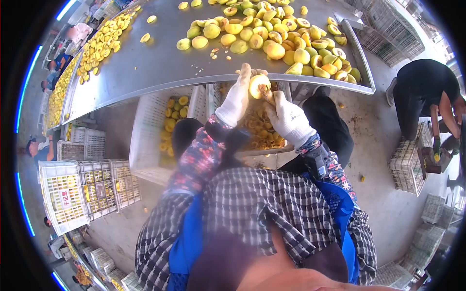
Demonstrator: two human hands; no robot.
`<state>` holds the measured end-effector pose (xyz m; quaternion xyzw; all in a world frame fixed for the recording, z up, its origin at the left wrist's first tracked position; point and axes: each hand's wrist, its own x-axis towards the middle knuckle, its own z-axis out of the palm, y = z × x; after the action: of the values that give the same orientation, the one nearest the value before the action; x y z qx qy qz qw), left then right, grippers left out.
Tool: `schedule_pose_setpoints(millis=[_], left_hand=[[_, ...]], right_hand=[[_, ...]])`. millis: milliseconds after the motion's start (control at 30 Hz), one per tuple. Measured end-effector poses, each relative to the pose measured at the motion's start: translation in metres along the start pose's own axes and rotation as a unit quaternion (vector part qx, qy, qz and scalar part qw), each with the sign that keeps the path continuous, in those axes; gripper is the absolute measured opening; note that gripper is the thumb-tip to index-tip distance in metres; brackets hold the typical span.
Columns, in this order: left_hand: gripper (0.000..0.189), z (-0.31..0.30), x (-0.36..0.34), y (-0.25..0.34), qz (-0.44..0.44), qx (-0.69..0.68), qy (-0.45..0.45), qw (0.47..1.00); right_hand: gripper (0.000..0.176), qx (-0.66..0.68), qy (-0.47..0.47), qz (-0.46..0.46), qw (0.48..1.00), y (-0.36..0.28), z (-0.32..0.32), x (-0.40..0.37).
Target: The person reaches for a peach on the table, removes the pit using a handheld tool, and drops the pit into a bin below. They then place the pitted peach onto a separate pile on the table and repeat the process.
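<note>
My left hand [238,97], in a white glove with stained fingertips, is closed around a halved yellow peach [258,86] just past the table's near edge. The pale cut face is turned toward me. My right hand [288,118], also gloved, grips a short brown tool [266,94] whose end meets the middle of the peach half. The tool's exact kind is hard to make out. Beneath both hands stands a crate [287,147] holding peach pieces or scraps. A heap of yellow peaches [275,51], some whole and some halved, lies on the metal table beyond my hands.
The metal table [160,63] has a raised rim, and peach halves [99,44] are spread at its left. A white crate [145,131] with peaches stands below. Stacked crates [60,194] are at left. At right a person [427,87] bends over a crate [405,165].
</note>
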<state>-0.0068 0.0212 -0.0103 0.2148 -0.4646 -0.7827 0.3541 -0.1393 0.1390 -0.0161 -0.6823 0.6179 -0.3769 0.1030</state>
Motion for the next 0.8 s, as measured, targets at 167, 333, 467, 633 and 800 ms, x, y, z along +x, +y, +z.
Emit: schedule_pose_setpoints(millis=[167, 333, 467, 633, 800], left_hand=[[0.039, 0.012, -0.01, -0.008, 0.053, -0.142, 0.021, 0.988], [0.039, 0.004, -0.008, -0.02, 0.074, -0.125, 0.109, 0.983], [0.041, 0.011, -0.013, -0.017, 0.04, -0.1, 0.096, 0.99], [0.043, 0.008, -0.013, -0.027, 0.071, -0.066, 0.105, 0.99], [0.046, -0.002, -0.01, -0.027, -0.036, -0.081, 0.131, 0.987]], right_hand=[[0.027, 0.131, -0.02, 0.1, 0.986, 0.007, 0.014, -0.002], [0.025, 0.02, 0.032, 0.097, 0.995, -0.012, 0.002, 0.0], [0.027, 0.009, 0.013, 0.053, 0.998, -0.007, 0.004, 0.0], [0.024, -0.039, 0.047, -0.019, 0.998, 0.002, 0.015, -0.002], [0.027, -0.088, -0.03, 0.008, 0.996, 0.0, 0.014, -0.007]])
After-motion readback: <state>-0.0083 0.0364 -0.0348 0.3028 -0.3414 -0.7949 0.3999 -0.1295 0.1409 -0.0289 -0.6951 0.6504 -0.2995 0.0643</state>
